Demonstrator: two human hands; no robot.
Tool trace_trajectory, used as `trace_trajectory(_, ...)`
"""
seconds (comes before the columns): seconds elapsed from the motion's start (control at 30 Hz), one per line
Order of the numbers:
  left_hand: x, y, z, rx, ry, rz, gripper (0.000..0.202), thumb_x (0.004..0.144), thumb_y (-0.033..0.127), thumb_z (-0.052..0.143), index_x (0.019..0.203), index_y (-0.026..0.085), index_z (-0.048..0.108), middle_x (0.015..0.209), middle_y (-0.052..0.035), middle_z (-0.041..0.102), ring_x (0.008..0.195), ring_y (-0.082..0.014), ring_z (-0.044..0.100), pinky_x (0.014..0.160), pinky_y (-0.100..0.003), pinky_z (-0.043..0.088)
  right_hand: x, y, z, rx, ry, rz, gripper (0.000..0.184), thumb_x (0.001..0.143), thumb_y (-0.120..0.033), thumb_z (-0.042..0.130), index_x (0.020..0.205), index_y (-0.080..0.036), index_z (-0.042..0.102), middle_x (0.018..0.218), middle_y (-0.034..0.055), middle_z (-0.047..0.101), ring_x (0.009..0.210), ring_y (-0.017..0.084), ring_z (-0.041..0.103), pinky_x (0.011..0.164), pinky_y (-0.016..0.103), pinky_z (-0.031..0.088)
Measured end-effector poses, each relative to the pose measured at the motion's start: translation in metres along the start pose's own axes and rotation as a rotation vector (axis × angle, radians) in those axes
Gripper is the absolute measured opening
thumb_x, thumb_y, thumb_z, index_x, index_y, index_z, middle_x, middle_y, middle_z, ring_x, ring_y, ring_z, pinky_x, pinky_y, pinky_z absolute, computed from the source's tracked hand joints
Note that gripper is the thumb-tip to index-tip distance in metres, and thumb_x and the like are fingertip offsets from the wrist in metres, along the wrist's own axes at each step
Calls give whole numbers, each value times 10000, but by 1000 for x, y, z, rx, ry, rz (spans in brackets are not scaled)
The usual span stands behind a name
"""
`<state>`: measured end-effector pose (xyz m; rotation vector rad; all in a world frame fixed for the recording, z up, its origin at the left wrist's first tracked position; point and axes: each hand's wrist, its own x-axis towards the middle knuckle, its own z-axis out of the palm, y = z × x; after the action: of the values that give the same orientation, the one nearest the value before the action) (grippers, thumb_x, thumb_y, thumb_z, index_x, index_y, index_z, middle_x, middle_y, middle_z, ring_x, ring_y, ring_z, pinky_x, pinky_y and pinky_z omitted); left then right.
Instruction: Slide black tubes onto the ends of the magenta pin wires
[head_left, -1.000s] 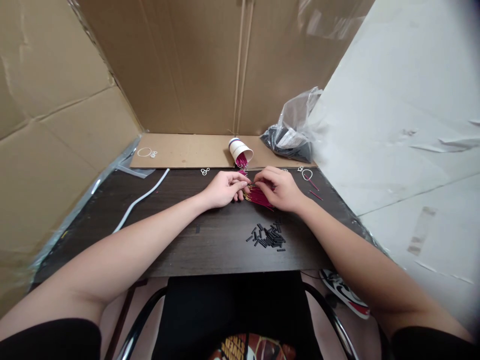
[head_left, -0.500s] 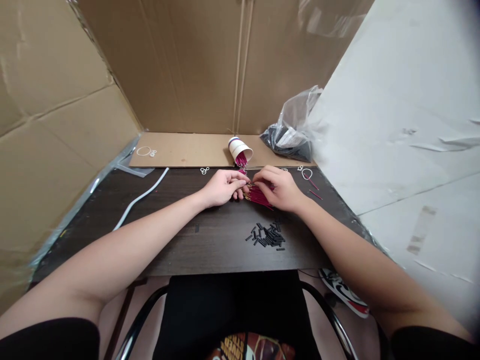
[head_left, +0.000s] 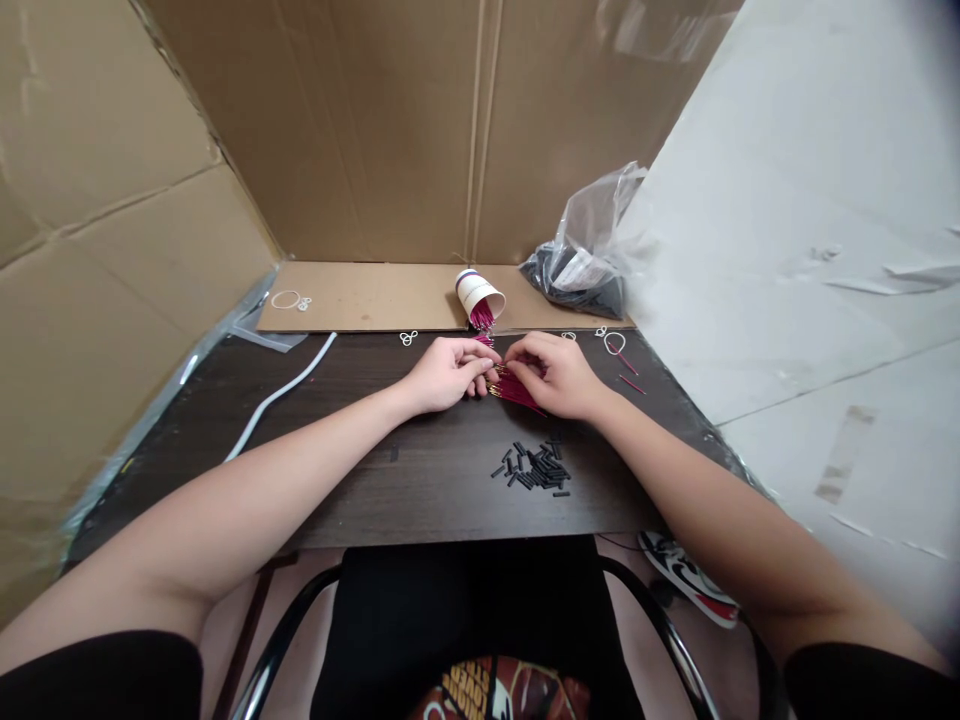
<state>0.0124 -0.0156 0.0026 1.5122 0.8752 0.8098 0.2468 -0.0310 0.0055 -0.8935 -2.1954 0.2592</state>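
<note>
My left hand (head_left: 452, 374) and my right hand (head_left: 556, 374) meet over the table, fingertips nearly touching. Thumb and fingers are pinched together on each, and whatever lies between the tips is too small to make out. Beneath and between the hands lies a bunch of thin dark-red wires (head_left: 519, 392) with gold-coloured ends toward my left fingers; my right hand covers part of it. Nearer to me is a loose pile of short black tube pieces (head_left: 541, 468). Behind the hands, a white paper cup (head_left: 472, 288) lies tipped toward me, more red wires (head_left: 482, 316) at its mouth.
A clear plastic bag (head_left: 581, 280) with dark contents rests on the cardboard strip (head_left: 360, 300) at the back right. A pale-blue tube (head_left: 279, 395) lies on the left of the dark table (head_left: 420, 500). White rings (head_left: 615, 344) and single red wires (head_left: 632, 385) lie to the right.
Both hands keep almost the same pinched pose over the red wires. The view has shifted very slightly; nothing else has visibly moved.
</note>
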Motion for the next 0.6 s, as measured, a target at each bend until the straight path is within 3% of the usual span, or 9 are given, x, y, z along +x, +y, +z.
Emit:
trace_trajectory(0.27, 1, -3, 2, -7, 16, 5, 106, 1062, 25, 599, 1107, 94, 665, 806, -66, 765, 595, -117, 703, 540, -224, 519, -1, 3, 2, -3, -12, -2, 88, 1046, -207, 645, 989, -205, 712, 891, 50, 721, 775, 194, 633, 733, 348, 489)
trace_trajectory(0.6, 0, -3, 2, 1, 6, 11, 71, 1069, 90, 621, 1091, 96, 689, 834, -81, 763, 612, -123, 689, 553, -237, 528, -1, 2, 3, 6, -3, -38, 65, 1052, -177, 648, 1017, -201, 697, 894, 41, 694, 770, 181, 610, 727, 332, 473)
